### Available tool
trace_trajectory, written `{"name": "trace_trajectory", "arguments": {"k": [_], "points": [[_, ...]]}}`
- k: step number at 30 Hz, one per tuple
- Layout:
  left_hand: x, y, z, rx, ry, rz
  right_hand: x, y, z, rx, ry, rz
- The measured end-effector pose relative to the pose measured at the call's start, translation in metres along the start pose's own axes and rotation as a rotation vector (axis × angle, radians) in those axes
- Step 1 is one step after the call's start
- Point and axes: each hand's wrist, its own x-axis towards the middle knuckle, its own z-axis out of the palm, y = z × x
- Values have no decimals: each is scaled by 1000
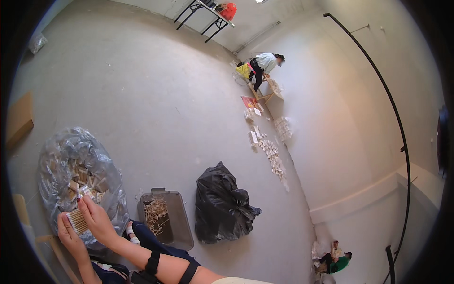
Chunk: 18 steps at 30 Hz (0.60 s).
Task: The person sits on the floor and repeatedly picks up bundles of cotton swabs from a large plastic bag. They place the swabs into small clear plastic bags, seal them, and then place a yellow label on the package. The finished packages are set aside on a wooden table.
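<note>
- Pale wooden sticks form a neat bundle (78, 221) lying across the fingers of the left grip (69, 235), which is curled around it, above the lower part of a bag.
- Right grip (98, 221) stands just beside the bundle, fingers bent; a whitish packet (86, 191) shows at its fingertips, though I cannot tell whether it is held.
- Clear plastic bag (101, 173) gapes beneath both grips, its crumpled rim surrounding a heap of small packs (82, 177).
- Grey floor (142, 104) stretches broadly from the bag's far side up to the pale wall (345, 123) at right.
- Close on the right, past the person's sandalled foot (133, 233), sits a grey bin (180, 217) with loose sticks (155, 213) inside; next to it slumps a black bag (222, 203). Both stand in the way of sideways movement.
- Cardboard box (20, 118) lies near the left edge.
- Farther off, scattered white packs (272, 158) line the wall, below a bending co-worker (265, 64); two seated people (338, 262) are at lower right.
- Folding counter (216, 14) at top bears a red bag (228, 11).
</note>
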Motion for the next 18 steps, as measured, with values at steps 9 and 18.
{"name": "trace_trajectory", "arguments": {"k": [9, 18], "points": [[-1, -2, -3, 394, -44, 42, 2, 7, -3, 18, 22, -3], [-4, -18, 3, -636, 140, -711, -1, 10, -2, 83, -30, -42]]}}
